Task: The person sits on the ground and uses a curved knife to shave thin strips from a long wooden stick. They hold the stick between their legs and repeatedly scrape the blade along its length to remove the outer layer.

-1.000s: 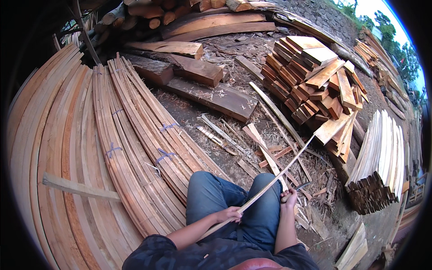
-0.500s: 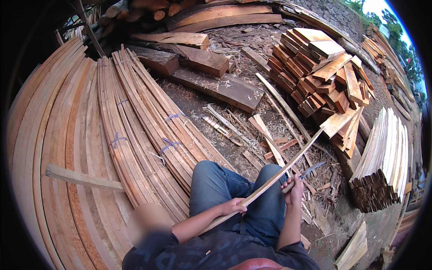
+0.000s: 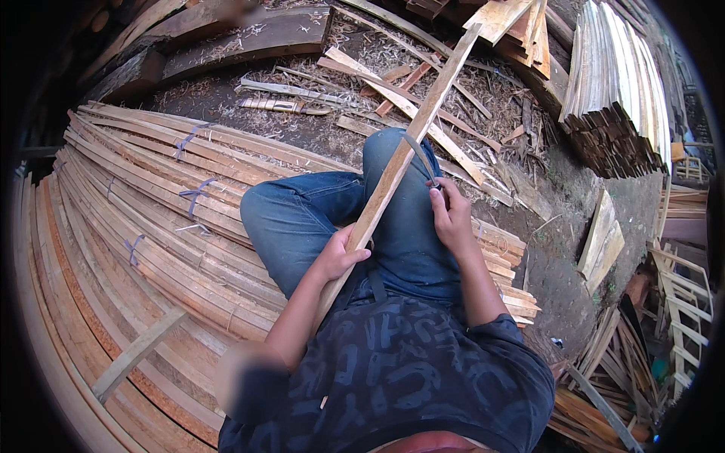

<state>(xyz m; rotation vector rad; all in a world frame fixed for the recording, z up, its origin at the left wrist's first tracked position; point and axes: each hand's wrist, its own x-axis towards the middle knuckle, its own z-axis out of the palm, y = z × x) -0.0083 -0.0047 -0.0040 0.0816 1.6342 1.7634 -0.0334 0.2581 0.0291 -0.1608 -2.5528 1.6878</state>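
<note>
A long, narrow wooden strip [image 3: 411, 137] slants across my lap from my belly up past my raised knee. My left hand [image 3: 341, 254] is wrapped around its lower part. In my right hand [image 3: 451, 214] is a knife [image 3: 424, 160], its handle mostly hidden by the fingers. The curved blade points up and to the left, its tip end over or against the strip's edge just above my knee; whether it cuts into the wood I cannot tell.
Bundles of long slats [image 3: 204, 249] tied with purple strips lie at the left. Wood shavings and loose offcuts [image 3: 445, 147] litter the ground ahead. A dark thick plank [image 3: 249, 41] lies at the far left, and a stack of pale boards [image 3: 615, 90] stands at the right.
My view has tilted down and turned right. The knife has moved from beside the strip to its edge near my knee. Both hands keep their holds.
</note>
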